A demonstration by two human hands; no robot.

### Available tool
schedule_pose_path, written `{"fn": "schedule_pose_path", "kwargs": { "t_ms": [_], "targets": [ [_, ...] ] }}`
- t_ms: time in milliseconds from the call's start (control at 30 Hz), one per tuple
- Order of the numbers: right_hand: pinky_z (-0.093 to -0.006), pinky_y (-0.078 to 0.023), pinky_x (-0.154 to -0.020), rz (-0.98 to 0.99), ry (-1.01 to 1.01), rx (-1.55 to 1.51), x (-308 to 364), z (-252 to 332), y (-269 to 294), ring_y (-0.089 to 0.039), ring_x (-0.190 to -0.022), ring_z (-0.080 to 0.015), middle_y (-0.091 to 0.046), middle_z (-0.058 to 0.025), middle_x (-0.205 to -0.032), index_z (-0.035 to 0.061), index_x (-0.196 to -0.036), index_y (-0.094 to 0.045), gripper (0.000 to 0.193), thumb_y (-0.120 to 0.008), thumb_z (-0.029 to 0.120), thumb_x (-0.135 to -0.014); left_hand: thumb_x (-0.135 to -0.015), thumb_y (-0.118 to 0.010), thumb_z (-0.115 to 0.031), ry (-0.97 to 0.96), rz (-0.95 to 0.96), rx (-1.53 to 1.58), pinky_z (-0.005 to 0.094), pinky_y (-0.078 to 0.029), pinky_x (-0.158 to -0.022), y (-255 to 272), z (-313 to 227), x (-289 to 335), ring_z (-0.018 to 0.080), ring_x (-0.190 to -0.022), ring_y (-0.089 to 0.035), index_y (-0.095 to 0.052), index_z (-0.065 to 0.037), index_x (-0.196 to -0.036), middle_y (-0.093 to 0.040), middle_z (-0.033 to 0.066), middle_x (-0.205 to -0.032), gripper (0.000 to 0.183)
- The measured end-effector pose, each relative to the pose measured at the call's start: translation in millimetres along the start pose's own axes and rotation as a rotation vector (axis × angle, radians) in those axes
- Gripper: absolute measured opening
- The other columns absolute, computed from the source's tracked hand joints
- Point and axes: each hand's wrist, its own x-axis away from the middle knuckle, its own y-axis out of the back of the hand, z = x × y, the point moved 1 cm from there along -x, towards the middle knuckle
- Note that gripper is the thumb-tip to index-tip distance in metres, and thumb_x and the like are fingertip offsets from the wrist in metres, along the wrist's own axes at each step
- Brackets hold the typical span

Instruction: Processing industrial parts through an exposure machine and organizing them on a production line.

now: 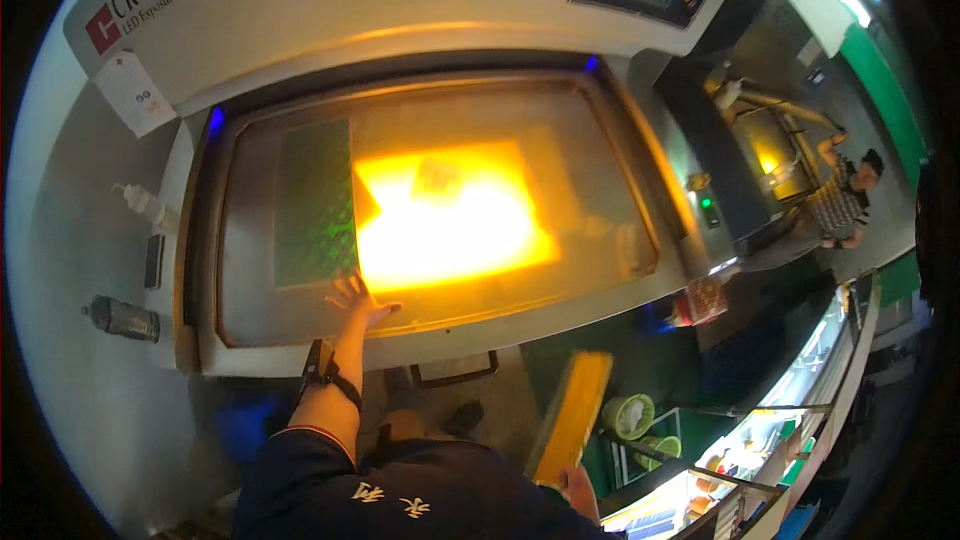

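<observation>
Pressing flat on the glass bed (300,315) of the large grey exposure machine (400,10), left hand (355,298) has its fingers spread, fingertips at the lower edge of the green rectangular circuit panel (315,202). Panel lies on the glass's left part, just beside a bright yellow glowing patch (450,215). Right hand (578,488), low at the person's side, grips a long flat yellow board (572,415), fingers closed around its lower end.

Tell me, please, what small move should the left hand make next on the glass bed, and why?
Probably slide the green sheet a little, to square it. The left hand lies flat at the sheet's lower right corner on the glass bed, beside the bright yellow glow. The right hand holds a yellow board down at the side.
</observation>
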Motion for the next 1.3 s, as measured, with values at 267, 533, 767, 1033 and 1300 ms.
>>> {"fn": "schedule_pose_path", "kwargs": {
  "t_ms": [267, 533, 767, 1033, 1300],
  "targets": [
    [-0.0404, -0.050, -0.066, -0.482, 0.330, -0.191, 14, -59, 125, -0.057, -0.073, -0.0301, -0.060, -0.0118, -0.087, 0.0020, -0.114, -0.056, 0.048, -0.054, 0.001, -0.065, -0.056, -0.068, -0.083, -0.135, 0.044, 0.094, 0.0729, 0.007, -0.107, -20, -8, -12, 0.0466, -0.143, 0.022, 0.014, -0.011, -0.154, 0.022, 0.0176, -0.159, 0.147],
    [-0.0437, -0.052, -0.081, -0.328, 0.895, 1.043, -76, 137, 75, -0.067, -0.096, -0.0355, -0.068, -0.0211, -0.100, 0.0069, -0.122, -0.060, 0.048, -0.065, 0.008, -0.074, -0.065, -0.080, -0.058, -0.660, -0.066, 0.077, 0.0696, -0.008, -0.112, 14, -42, 59, 0.0434, -0.148, 0.004, -0.008, -0.015, -0.157, 0.002, 0.0157, -0.163, 0.125],
    [-0.0447, -0.048, -0.095, 0.257, 1.700, 1.681, -30, 251, -234, -0.062, -0.113, -0.0329, -0.063, -0.0041, -0.129, 0.0219, -0.129, -0.059, 0.056, -0.059, 0.001, -0.078, -0.072, -0.077, -0.052, -0.869, -0.054, -0.145, 0.0663, -0.014, -0.113, 45, 53, 113, 0.0438, -0.147, -0.011, -0.022, -0.015, -0.154, -0.013, 0.0131, -0.161, 0.106],
    [-0.0535, -0.036, -0.110, 0.506, 1.640, 1.720, -80, 164, -447, -0.049, -0.130, -0.0295, -0.048, -0.0016, -0.146, 0.0270, -0.141, -0.046, 0.065, -0.063, 0.008, -0.081, -0.087, -0.062, -0.015, -0.373, -0.042, -0.335, 0.0624, -0.029, -0.109, 47, 191, 58, 0.0402, -0.136, -0.038, -0.035, -0.020, -0.149, -0.041, -0.0013, -0.151, 0.067],
    [-0.0497, -0.038, -0.104, 0.529, 1.502, 1.598, -181, 276, -614, -0.050, -0.126, -0.0311, -0.050, -0.0068, -0.142, 0.0199, -0.139, -0.046, 0.068, -0.058, -0.001, -0.075, -0.084, -0.062, -0.010, -0.476, -0.107, -0.231, 0.0638, -0.033, -0.105, 141, 161, -164, 0.0398, -0.130, -0.045, -0.038, -0.025, -0.147, -0.048, -0.0001, -0.146, 0.069]
  ]
}}
